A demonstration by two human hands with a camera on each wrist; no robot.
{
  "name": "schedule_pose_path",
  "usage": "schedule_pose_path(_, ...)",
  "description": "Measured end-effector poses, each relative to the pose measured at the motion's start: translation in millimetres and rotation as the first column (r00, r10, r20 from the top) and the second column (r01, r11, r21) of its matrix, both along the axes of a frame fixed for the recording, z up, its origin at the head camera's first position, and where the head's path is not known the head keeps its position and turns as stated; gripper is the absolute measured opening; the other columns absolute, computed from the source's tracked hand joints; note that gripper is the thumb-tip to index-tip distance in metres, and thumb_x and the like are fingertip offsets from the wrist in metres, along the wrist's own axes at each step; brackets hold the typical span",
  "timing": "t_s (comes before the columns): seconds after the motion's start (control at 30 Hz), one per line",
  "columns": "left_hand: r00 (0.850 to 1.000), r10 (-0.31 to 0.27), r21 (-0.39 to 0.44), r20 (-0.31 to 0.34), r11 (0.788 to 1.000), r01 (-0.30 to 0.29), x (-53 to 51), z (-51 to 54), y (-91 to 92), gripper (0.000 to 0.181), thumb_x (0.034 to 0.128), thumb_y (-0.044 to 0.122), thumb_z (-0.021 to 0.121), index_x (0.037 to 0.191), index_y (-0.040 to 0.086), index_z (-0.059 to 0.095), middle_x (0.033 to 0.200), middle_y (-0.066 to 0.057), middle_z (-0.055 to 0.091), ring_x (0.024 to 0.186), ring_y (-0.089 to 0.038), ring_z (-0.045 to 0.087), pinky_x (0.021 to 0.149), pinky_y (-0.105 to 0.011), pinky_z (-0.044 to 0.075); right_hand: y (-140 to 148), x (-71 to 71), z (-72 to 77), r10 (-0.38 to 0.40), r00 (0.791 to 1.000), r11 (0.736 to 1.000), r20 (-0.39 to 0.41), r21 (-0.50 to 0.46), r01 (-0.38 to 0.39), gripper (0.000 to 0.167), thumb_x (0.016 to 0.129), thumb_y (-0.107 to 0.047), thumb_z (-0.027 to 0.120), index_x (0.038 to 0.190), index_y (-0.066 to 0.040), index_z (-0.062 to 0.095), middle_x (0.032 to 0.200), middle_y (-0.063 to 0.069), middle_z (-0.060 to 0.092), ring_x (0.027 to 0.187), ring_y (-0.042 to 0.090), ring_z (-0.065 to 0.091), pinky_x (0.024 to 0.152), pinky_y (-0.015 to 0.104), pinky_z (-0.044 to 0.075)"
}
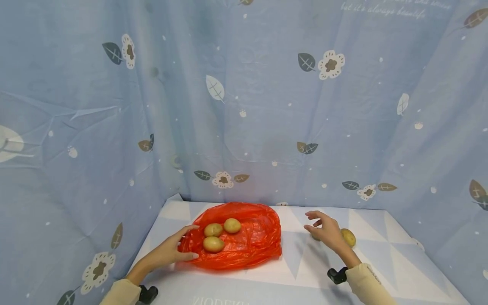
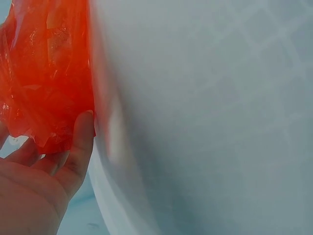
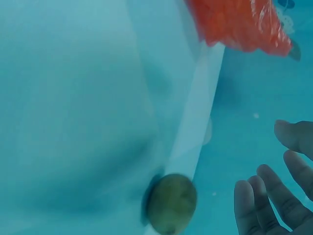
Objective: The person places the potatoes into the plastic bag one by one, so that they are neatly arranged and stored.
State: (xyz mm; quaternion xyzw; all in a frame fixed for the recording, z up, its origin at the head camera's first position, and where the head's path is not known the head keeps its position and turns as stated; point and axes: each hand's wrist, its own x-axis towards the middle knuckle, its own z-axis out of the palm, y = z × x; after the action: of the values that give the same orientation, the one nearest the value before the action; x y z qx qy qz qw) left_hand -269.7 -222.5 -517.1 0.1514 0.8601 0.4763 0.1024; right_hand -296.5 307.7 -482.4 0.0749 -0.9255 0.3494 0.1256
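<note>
A red plastic bag [image 1: 253,239] lies with its mouth spread wide, and three potatoes [image 1: 213,244] sit inside at its left. My left hand [image 1: 172,249] holds the bag's left side, thumb in front and fingers farther back; in the left wrist view the thumb [image 2: 83,132] lies against the red plastic. To the right of the bag, my right hand [image 1: 325,231] hovers over the table with fingers parted and nothing in them. A potato [image 1: 348,238] lies just beyond that hand, and another is mostly hidden under it. One potato [image 3: 172,203] shows in the right wrist view.
The table [image 1: 267,284] has a pale cloth with triangle patterns. Blue printed curtains [image 1: 259,106] hang behind it and along both sides, close to the table's edges.
</note>
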Motion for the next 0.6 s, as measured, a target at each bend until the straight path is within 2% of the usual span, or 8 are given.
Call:
schedule_pose_path(0.17, 1.000, -0.001, -0.004, -0.012, 1.000, 0.001, 0.2, -1.1, 0.1, 0.085, 0.0834, 0.033, 0.087, 0.154, 0.021, 0.042, 0.157, -0.018, 0.041, 0.140, -0.044, 0.041, 0.110, -0.069, 0.036, 20, 5.6, -5.9, -0.021, 1.000, 1.000, -0.006, -0.006, 0.021, 0.043, 0.089, -0.019, 0.082, 0.128, -0.008, 0.067, 0.120, 0.015, 0.070, 0.094, 0.024, 0.067, 0.075, 0.035, 0.054)
schedule_pose_path(0.37, 1.000, 0.005, -0.017, -0.008, 1.000, -0.005, 0.3, -1.9, 0.3, 0.085, 0.0835, 0.033, 0.087, 0.154, 0.021, 0.042, 0.154, -0.017, 0.044, 0.135, -0.042, 0.046, 0.107, -0.066, 0.042, 38, 11.4, -10.1, -0.072, 0.997, 0.997, 0.020, 0.025, 0.071, 0.046, 0.089, -0.021, 0.082, 0.130, -0.007, 0.065, 0.120, 0.016, 0.070, 0.097, 0.028, 0.067, 0.072, 0.035, 0.053)
schedule_pose_path(0.6, 1.000, 0.014, -0.007, 0.016, 1.000, -0.014, 0.3, 0.1, 0.4, 0.085, 0.0833, 0.034, 0.087, 0.154, 0.023, 0.041, 0.156, -0.018, 0.042, 0.138, -0.043, 0.043, 0.108, -0.067, 0.041, 54, 13.8, -16.3, -0.121, 0.992, 0.992, 0.024, 0.022, 0.120, 0.046, 0.088, -0.020, 0.083, 0.128, -0.002, 0.066, 0.121, 0.022, 0.068, 0.095, 0.030, 0.065, 0.069, 0.032, 0.053)
